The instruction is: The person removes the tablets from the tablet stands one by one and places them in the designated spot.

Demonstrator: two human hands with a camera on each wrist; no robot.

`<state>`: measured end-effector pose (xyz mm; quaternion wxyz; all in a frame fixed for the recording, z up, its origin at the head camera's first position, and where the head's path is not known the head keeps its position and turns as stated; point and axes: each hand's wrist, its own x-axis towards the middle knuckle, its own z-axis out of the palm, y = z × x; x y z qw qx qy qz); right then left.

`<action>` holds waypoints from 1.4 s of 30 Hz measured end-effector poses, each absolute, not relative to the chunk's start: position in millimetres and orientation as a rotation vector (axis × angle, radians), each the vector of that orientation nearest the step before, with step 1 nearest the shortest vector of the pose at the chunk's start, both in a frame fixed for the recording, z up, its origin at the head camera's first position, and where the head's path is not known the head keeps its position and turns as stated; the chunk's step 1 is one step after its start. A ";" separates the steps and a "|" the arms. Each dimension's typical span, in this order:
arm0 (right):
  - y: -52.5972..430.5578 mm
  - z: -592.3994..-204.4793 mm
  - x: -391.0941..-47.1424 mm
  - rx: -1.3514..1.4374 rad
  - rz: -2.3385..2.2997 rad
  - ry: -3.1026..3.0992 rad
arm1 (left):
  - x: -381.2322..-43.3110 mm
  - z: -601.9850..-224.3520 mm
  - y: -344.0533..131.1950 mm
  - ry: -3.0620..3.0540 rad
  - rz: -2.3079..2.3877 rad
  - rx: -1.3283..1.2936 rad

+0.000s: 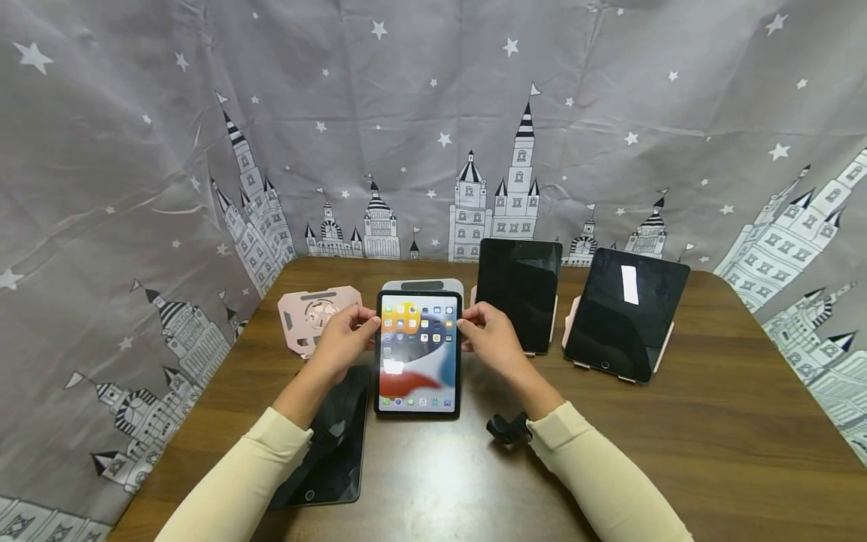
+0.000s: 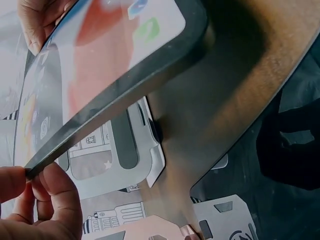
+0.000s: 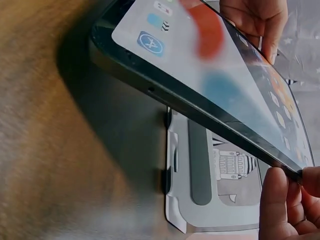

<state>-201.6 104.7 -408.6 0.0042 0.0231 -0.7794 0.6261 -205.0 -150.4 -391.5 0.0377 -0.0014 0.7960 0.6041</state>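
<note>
Sleeves [image 1: 257, 467] in cream come up from the bottom edge, and between them a dark tablet [image 1: 330, 444] lies flat on the table [image 1: 711, 436], its screen black, partly under the left forearm. Just right of it, a small black clip [image 1: 506, 429] sits by the right wrist. Now to the middle: both hands are on the lit tablet [image 1: 418, 354], icons glowing, its lower edge near the tabletop and its top raised over the white stand [image 1: 423, 286] behind it. Left hand [image 1: 342, 342] pinches the left edge near the top, fingers curled round the rim; the wrist view shows thumb and fingertips [image 2: 55, 185] clamped on the corner. Right hand [image 1: 491, 339] pinches the right edge the same way, fingertips [image 3: 275, 190] on the bezel. Left of the action, a pink stand [image 1: 314, 316] lies bare. Right of it, two more black-screened tablets [image 1: 520, 293] lean on pink stands, the far one [image 1: 626, 316] with a white strip on its glass.
</note>
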 end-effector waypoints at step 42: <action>95.7 -440.7 -166.3 0.065 2.154 -2.526 | -170.9 -420.1 -161.5 2.365 1.610 -0.060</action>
